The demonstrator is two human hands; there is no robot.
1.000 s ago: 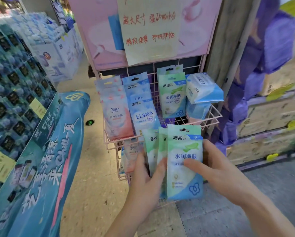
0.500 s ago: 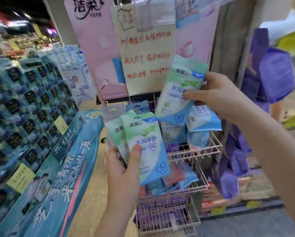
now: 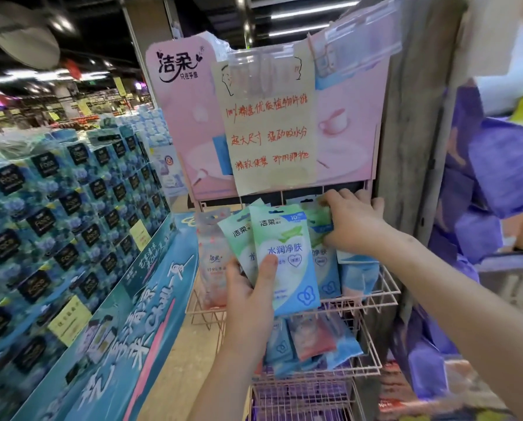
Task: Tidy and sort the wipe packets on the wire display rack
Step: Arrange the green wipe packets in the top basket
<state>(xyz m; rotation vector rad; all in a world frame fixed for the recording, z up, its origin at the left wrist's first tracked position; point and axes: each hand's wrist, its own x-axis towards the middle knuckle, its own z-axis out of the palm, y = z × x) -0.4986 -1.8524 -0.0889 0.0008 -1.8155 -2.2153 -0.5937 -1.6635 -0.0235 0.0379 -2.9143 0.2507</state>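
Observation:
My left hand (image 3: 248, 294) holds two green-and-blue wipe packets (image 3: 287, 256) fanned upright in front of the pink wire rack (image 3: 384, 294). My right hand (image 3: 353, 221) is closed on the top of another green packet (image 3: 324, 253) that stands in the rack's upper basket. A pink packet (image 3: 213, 262) stands at the left end of that basket. A pale blue pack (image 3: 359, 276) lies under my right wrist, at the basket's right end. In the lower basket several blue and red packets (image 3: 313, 340) lie jumbled.
A pink brand board with a handwritten paper sign (image 3: 269, 129) tops the rack. A tall display of blue tissue boxes (image 3: 57, 214) stands on the left. Purple packs (image 3: 494, 183) fill shelves on the right, behind a grey post (image 3: 415, 117). The bottom basket (image 3: 302, 399) holds purple items.
My right hand has brought its green packet down from mid-air into the upper basket. My left hand has stayed in place with its two packets. The camera has tilted upward.

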